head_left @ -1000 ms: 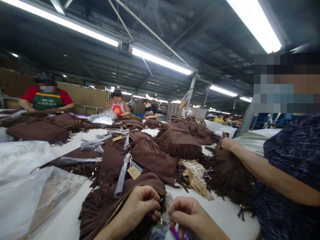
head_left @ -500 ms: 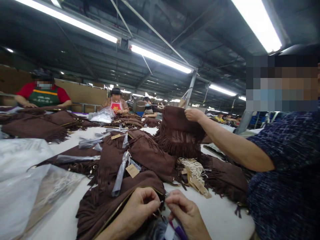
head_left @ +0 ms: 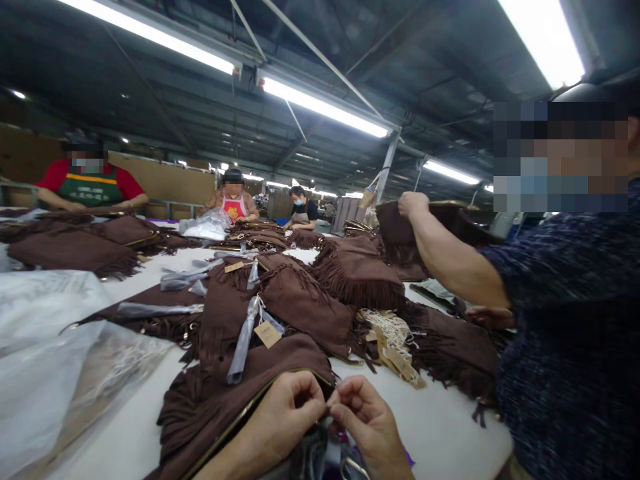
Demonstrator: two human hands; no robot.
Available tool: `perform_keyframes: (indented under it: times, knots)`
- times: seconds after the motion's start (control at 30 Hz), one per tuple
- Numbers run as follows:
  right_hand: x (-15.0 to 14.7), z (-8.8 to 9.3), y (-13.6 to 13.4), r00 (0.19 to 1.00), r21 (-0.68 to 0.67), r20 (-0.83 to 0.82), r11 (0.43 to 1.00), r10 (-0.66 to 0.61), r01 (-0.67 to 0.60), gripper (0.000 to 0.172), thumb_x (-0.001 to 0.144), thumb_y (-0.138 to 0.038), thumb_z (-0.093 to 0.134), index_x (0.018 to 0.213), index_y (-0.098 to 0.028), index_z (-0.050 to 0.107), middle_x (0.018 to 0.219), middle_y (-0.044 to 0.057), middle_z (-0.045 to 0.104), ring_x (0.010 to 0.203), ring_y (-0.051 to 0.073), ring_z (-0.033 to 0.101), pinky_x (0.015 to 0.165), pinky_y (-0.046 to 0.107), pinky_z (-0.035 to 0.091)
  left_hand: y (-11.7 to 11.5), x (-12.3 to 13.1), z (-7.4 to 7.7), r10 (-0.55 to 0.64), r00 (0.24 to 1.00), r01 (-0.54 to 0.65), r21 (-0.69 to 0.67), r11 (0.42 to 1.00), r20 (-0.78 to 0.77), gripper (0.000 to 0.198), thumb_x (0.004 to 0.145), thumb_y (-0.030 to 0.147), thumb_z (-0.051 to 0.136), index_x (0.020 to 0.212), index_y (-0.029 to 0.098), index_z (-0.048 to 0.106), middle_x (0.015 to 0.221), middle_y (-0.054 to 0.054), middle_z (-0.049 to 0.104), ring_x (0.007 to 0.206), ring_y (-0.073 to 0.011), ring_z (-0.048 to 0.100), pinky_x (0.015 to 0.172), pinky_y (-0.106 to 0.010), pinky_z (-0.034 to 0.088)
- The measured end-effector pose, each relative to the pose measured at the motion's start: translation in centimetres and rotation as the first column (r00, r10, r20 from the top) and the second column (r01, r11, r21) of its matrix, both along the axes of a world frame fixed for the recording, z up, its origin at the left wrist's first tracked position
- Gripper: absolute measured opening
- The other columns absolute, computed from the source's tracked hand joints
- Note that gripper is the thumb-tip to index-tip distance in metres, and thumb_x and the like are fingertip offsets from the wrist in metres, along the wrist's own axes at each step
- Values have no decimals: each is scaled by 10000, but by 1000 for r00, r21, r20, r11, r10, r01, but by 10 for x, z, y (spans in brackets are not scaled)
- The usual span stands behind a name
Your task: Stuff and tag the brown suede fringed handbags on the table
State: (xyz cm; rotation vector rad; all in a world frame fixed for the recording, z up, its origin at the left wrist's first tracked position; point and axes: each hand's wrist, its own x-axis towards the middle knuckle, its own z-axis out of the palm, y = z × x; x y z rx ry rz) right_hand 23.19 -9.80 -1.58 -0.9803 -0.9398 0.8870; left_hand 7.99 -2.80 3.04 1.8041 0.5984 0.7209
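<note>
My left hand (head_left: 290, 417) and my right hand (head_left: 371, 421) meet at the lower middle, thumbs and forefingers pinched together. What lies between the fingertips is too small to make out. Under my left forearm lies a brown fringed bag (head_left: 280, 363) with a gold zipper running along its edge. Below my right hand are a metal ring (head_left: 354, 467) and a bit of purple material, both partly covered. A tan paper tag (head_left: 269, 335) on white string rests on the bag's far side, beside a plastic-wrapped strip (head_left: 243, 347).
Tan tags with tangled white strings (head_left: 393, 340) lie right of centre. Clear plastic bags (head_left: 45, 373) cover the left side of the white table (head_left: 445, 427). At the right, a co-worker (head_left: 560, 320) holds up a brown bag (head_left: 440, 227). Other people sit across the table behind piled bags.
My fingertips have drawn closer together. The co-worker at the right has moved a brown bag rightward, away from the middle pile; the camera view has shifted slightly.
</note>
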Motion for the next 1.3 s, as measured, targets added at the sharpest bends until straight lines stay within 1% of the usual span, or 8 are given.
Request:
perform_keyframes:
  times: [0.1,0.23,0.4,0.5,0.73,1.03,1.2,1.3]
  knots:
    - [3,0,0,999,-4,34,1000,-19,19,368,667,-441,861,742,-196,596,655,-26,659,553,111,582,535,216,486,0,-1,2,-4,1000,5,21,1000,-18,116,742,216,519,656,157,569,641,30,528,649,-127,468,595,-217,345]
    - [7,-1,-3,992,-30,122,999,17,-14,347,696,-440,841,749,-187,610,677,-12,673,598,125,594,588,233,473,-1,-2,2,14,999,-12,43,999,-37,110,729,202,500,650,156,563,630,36,511,641,-123,463,582,-213,332]
    - [5,-3,-4,970,-13,231,997,-70,75,363,694,-481,826,741,-187,618,659,-13,664,599,128,565,569,227,415,-4,-3,7,17,996,-11,67,998,-89,101,720,195,488,648,159,549,622,44,488,632,-119,444,561,-214,305]
    - [6,2,-5,960,-35,272,996,-67,80,361,691,-483,820,731,-188,617,642,-16,653,589,133,557,558,228,411,-5,-3,11,17,994,-8,81,997,-111,99,711,179,468,644,161,540,620,44,481,630,-119,438,557,-218,297]
    - [8,15,-10,908,-59,418,997,-28,57,194,768,-334,757,747,-197,621,643,-15,660,579,139,577,563,232,447,-4,-4,9,24,992,-12,94,995,-120,99,710,171,467,640,163,536,615,44,480,627,-119,437,559,-221,300]
    - [11,10,-8,878,-41,476,997,-37,64,132,794,-273,715,768,-202,607,664,-15,674,601,143,598,569,223,452,-2,-3,8,22,992,-11,92,996,-124,88,693,150,468,631,163,530,610,44,486,617,-116,435,555,-222,295]
    - [8,17,-9,820,-23,570,996,-53,81,99,805,-255,679,764,-201,607,656,-28,638,579,133,580,551,217,445,-1,-3,3,22,993,-9,110,994,-117,92,705,140,472,645,162,539,614,46,491,620,-117,442,555,-219,297]
    - [5,23,-10,768,26,632,994,-101,109,94,797,-238,653,731,-203,597,626,-30,625,560,134,580,529,211,444,-3,-3,4,42,989,-25,124,992,-141,104,720,123,473,650,162,538,614,45,497,617,-116,448,549,-217,291]
